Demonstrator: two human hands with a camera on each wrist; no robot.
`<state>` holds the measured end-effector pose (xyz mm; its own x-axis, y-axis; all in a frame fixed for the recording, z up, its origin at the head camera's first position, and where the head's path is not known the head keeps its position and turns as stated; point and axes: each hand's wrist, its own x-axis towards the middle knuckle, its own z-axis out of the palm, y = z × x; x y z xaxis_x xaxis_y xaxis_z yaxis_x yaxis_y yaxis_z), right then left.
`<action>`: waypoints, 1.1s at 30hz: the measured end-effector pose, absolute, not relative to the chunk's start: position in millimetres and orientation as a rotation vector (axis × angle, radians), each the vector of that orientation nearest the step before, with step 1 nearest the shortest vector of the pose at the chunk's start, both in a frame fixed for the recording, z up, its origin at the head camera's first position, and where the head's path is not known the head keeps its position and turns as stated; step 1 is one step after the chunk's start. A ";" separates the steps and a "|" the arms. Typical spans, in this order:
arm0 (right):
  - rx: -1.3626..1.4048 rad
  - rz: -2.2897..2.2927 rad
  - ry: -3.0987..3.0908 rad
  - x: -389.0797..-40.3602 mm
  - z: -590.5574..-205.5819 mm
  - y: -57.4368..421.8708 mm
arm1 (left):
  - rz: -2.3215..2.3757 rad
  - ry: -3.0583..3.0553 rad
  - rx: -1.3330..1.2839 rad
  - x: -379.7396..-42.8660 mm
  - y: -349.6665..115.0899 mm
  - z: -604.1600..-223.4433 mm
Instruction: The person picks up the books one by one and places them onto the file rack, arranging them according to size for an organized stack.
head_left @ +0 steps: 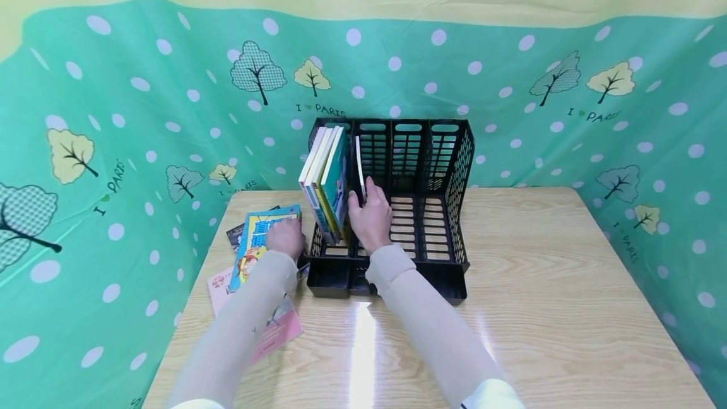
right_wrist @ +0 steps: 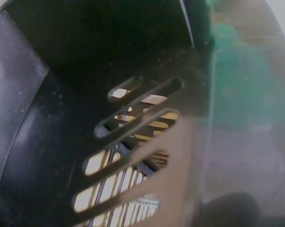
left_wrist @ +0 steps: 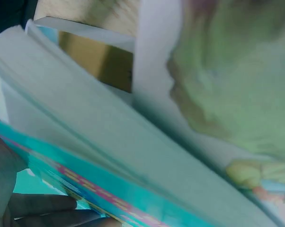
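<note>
At the left, my left hand grips the right edge of a blue picture book with Chinese lettering. In the left wrist view, fingers lie against its bright cover, beside thick white pages. My right hand pinches a thin book, pale edge toward me, upright in the second compartment of a black desk file rack. Several upright books lean in the rack's leftmost compartment. The right wrist view shows the rack's slotted black plastic up close.
A pink book lies on the wooden table under my left forearm, and a dark book pokes out beneath the blue one. Shallow trays front the rack. A green printed cloth hangs behind and at both sides.
</note>
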<state>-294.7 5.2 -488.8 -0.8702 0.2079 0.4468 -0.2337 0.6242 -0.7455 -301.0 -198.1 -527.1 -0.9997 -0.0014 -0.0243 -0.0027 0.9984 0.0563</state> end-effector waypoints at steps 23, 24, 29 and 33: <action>0.085 1.256 -2.477 -255.9 -479.6 35.7 | 0.080 3.227 0.193 -259.3 -209.8 -502.9; 0.094 1.262 -2.479 -254.3 -479.3 37.4 | 0.077 3.234 0.204 -256.5 -210.1 -502.3; 0.126 1.296 -2.505 -246.0 -479.2 44.9 | 0.051 3.239 0.211 -242.4 -210.5 -497.9; 0.142 1.309 -2.526 -239.5 -478.5 51.2 | 0.055 3.235 0.219 -231.9 -212.2 -494.2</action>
